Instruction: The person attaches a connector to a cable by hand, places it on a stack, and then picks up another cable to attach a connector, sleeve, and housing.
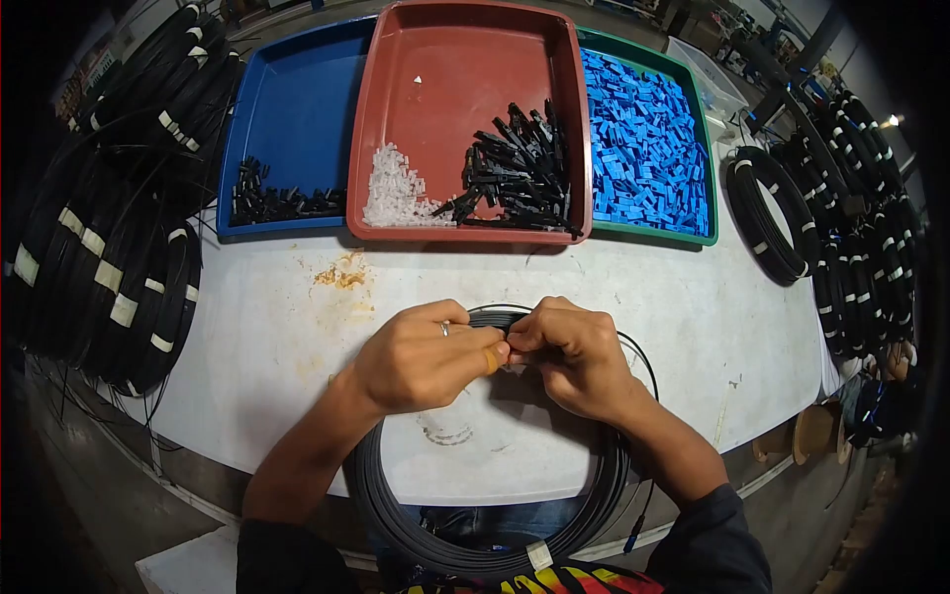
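Observation:
A coil of black cable [371, 485] lies partly on the white table and partly over its front edge, towards my body. My left hand [426, 356] is closed on the far side of the coil, a ring on one finger and a tan band around another. My right hand [572, 354] pinches right beside it, fingertips meeting those of the left. Whatever small thing sits between the fingertips is hidden. One loose cable loops out to the right of the coil and ends in a black connector with a blue tip [634, 535]. A white tape band [539, 555] wraps the coil's near side.
Behind the hands stand a blue tray [297, 99] with black parts, a red tray [455, 59] with clear and black pieces, and a green tray [711, 223] full of blue clips [648, 148]. Taped cable coils [109, 257] hang left; more coils [772, 218] are right.

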`<state>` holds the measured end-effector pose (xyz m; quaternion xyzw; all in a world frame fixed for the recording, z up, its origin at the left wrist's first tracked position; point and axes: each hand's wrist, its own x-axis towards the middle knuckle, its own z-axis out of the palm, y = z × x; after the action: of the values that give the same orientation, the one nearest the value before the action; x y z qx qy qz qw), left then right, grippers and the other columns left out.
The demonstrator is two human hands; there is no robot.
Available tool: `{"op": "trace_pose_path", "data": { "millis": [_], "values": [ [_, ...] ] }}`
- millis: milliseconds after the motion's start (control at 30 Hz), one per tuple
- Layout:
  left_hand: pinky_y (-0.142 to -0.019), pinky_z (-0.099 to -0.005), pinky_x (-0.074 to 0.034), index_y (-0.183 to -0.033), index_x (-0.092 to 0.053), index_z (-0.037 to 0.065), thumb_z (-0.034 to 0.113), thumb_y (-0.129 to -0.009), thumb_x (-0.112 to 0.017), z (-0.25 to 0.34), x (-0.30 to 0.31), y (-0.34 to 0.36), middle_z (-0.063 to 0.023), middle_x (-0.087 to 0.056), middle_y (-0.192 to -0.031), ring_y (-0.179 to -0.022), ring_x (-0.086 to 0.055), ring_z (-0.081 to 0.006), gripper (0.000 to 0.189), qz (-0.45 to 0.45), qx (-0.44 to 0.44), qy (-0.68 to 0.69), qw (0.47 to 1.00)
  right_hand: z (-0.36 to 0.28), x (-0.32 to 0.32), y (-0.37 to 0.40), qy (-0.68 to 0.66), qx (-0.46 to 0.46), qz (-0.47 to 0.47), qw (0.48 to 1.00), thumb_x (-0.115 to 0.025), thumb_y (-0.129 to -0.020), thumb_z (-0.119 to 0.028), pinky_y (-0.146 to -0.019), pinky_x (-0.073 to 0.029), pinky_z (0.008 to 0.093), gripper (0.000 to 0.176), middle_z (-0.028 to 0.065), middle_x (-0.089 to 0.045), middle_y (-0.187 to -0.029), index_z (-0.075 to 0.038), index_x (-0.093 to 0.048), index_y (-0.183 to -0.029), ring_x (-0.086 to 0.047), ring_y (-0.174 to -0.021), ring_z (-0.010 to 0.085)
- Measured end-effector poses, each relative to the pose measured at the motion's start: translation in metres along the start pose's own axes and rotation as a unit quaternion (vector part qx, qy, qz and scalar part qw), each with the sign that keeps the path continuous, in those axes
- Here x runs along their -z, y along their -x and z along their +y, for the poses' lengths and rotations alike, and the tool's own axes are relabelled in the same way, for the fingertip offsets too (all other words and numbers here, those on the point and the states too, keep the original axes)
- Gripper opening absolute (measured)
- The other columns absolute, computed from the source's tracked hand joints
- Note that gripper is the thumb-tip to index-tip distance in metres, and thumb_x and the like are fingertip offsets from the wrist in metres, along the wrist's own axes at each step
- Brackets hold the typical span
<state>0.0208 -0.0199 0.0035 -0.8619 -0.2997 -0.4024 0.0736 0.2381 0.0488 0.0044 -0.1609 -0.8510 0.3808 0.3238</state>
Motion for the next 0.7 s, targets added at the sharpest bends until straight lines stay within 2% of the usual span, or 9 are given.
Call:
{"op": "trace_pose_path", "data": {
  "millis": [100,167,267,333,400,433,500,633,700],
  "values": [
    [-0.06,-0.0289,-0.055,-0.08,-0.073,0.001,0.0,-0.074,-0.083,0.0,-0.001,0.002,-0.0096,-0.075,-0.083,-0.066,-0.07,-0.0178,0.012,0.045,0.079,0.081,0.993,-0.004,0.0,-0.004,0.048,0.027,0.013,0.998,-0.069,-0.065,0.012,-0.07,-0.05,0.0379,0.025,0.0093,-0.069,-0.087,-0.002,-0.063,-0.085,-0.063,-0.076,0.0267],
    [-0.059,-0.0294,-0.056,-0.081,-0.074,-0.003,-0.006,-0.073,-0.085,0.004,0.003,-0.002,-0.0154,-0.076,-0.081,-0.065,-0.071,-0.0208,0.014,0.064,0.197,0.158,0.965,-0.008,0.002,-0.01,0.166,0.175,0.056,0.969,-0.07,-0.066,0.01,-0.071,-0.05,0.0387,0.024,0.0115,-0.069,-0.087,0.0,-0.063,-0.087,-0.062,-0.076,0.0265],
    [-0.058,-0.0294,-0.056,-0.082,-0.075,-0.003,-0.005,-0.074,-0.085,0.005,0.003,0.0,-0.0161,-0.076,-0.081,-0.066,-0.072,-0.0213,0.014,0.07,0.246,0.217,0.942,-0.008,0.002,-0.009,0.251,0.264,0.082,0.928,-0.07,-0.065,0.008,-0.072,-0.05,0.0394,0.025,0.0136,-0.068,-0.091,0.001,-0.064,-0.089,-0.062,-0.078,0.0262],
    [-0.059,-0.0296,-0.056,-0.082,-0.074,-0.003,-0.006,-0.073,-0.085,0.004,0.002,-0.001,-0.0159,-0.076,-0.082,-0.065,-0.071,-0.0215,0.014,0.067,0.262,0.241,0.932,-0.011,0.004,-0.007,0.21,0.216,0.061,0.951,-0.07,-0.064,0.009,-0.072,-0.05,0.0393,0.026,0.0127,-0.069,-0.091,0.0,-0.063,-0.088,-0.062,-0.078,0.0267],
    [-0.061,-0.0302,-0.056,-0.082,-0.074,-0.003,-0.006,-0.072,-0.084,0.0,0.0,-0.001,-0.0146,-0.076,-0.083,-0.066,-0.071,-0.022,0.015,0.049,0.076,0.106,0.99,-0.01,0.003,-0.002,0.106,0.1,0.028,0.989,-0.068,-0.064,0.012,-0.071,-0.051,0.039,0.027,0.0096,-0.069,-0.089,-0.001,-0.062,-0.087,-0.064,-0.079,0.0282],
    [-0.061,-0.0302,-0.056,-0.082,-0.074,-0.003,-0.006,-0.072,-0.084,0.0,0.0,-0.001,-0.0146,-0.076,-0.083,-0.066,-0.071,-0.022,0.015,0.048,0.075,0.107,0.99,-0.008,0.002,-0.001,0.106,0.099,0.03,0.989,-0.068,-0.064,0.012,-0.071,-0.051,0.039,0.027,0.0096,-0.069,-0.089,-0.001,-0.062,-0.087,-0.064,-0.079,0.0282],
    [-0.065,-0.0312,-0.057,-0.084,-0.073,0.0,-0.006,-0.069,-0.079,0.003,-0.001,-0.002,-0.0104,-0.075,-0.086,-0.068,-0.069,-0.0216,0.017,0.033,0.03,0.029,0.999,-0.005,0.001,0.001,0.02,0.009,0.009,1.0,-0.068,-0.062,0.014,-0.071,-0.052,0.0388,0.03,0.0079,-0.069,-0.091,-0.002,-0.061,-0.087,-0.064,-0.08,0.029],
    [-0.064,-0.0305,-0.056,-0.083,-0.073,0.0,-0.005,-0.072,-0.08,0.001,0.0,0.001,-0.01,-0.075,-0.085,-0.067,-0.069,-0.0218,0.013,0.037,0.085,0.078,0.993,-0.002,-0.002,-0.003,0.054,0.046,0.026,0.997,-0.069,-0.06,0.013,-0.071,-0.052,0.0385,0.032,0.009,-0.069,-0.091,-0.002,-0.062,-0.088,-0.064,-0.079,0.0294],
    [-0.063,-0.0306,-0.056,-0.084,-0.075,-0.002,-0.005,-0.069,-0.084,0.002,0.0,0.001,-0.0125,-0.076,-0.085,-0.067,-0.071,-0.0223,0.017,0.067,0.214,0.138,0.965,-0.009,-0.003,-0.01,0.148,0.131,0.08,0.977,-0.068,-0.06,0.013,-0.068,-0.052,0.0377,0.029,0.0098,-0.069,-0.087,0.0,-0.062,-0.086,-0.063,-0.077,0.0305]
  ]
}}
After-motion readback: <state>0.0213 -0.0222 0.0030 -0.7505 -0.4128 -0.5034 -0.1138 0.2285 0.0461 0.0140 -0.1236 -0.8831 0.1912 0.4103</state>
